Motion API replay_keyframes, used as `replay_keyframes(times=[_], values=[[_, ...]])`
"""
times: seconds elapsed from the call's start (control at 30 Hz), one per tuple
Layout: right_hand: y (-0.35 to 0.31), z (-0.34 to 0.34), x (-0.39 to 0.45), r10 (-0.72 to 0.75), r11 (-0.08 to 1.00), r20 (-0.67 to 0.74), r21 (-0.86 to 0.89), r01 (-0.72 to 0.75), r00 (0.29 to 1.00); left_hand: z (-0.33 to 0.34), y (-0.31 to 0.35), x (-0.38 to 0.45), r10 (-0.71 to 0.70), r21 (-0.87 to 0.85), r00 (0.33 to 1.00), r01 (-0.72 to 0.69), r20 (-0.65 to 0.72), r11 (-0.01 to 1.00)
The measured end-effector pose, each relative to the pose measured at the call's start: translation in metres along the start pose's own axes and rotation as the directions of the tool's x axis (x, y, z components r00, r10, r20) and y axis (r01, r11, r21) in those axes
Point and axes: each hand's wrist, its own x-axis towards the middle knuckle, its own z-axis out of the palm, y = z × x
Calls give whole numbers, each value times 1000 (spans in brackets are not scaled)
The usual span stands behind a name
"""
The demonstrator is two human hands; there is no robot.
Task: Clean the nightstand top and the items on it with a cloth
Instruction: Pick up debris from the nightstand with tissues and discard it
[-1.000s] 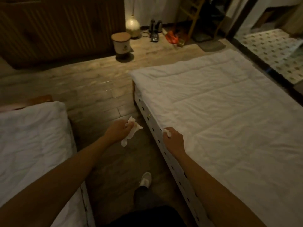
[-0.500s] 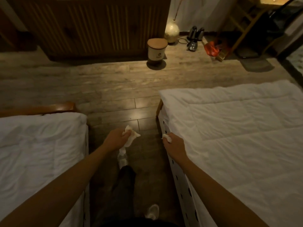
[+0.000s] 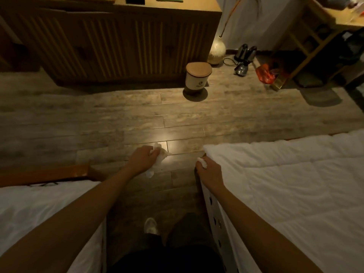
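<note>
My left hand [image 3: 142, 159] is closed around a crumpled white cloth [image 3: 159, 156] whose loose end hangs down over the wooden floor. My right hand [image 3: 209, 171] is closed on a small white wad [image 3: 202, 162] beside the corner of the right bed. Both hands are held out in front of me in the aisle between two beds. No nightstand is in view.
A white-quilted bed [image 3: 285, 184] lies to the right, another bed [image 3: 39, 203] with a wooden footboard to the left. Ahead stand a slatted wooden cabinet [image 3: 110, 42], a lidded bin [image 3: 198, 78], a vase [image 3: 216, 51], dark shoes [image 3: 243, 56] and a red bag [image 3: 265, 73].
I have walked forward along the aisle toward the beds' foot ends; the cabinet and bin are nearer and more central. Both hands keep their grip on the cloth and the wad.
</note>
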Motion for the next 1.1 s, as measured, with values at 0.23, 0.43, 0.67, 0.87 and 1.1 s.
replay_keyframes(times=[0.23,0.43,0.67,0.87,1.1], values=[[-4,-5,130,77,997,9,-24,-76,997,-18,22,140,28,66,997,-32,71,997],[-9,-21,292,85,995,-10,57,-84,996,-34,55,300,8,111,998,-15,68,994],[-25,-72,442,45,998,-15,-40,-45,999,-55,121,449,32,94,996,-40,84,995],[-31,-112,564,96,995,-47,-3,-96,994,-60,166,572,6,17,994,-8,105,1000],[-41,-131,725,185,980,-64,85,-179,981,-72,186,740,-63,-27,988,67,139,997]])
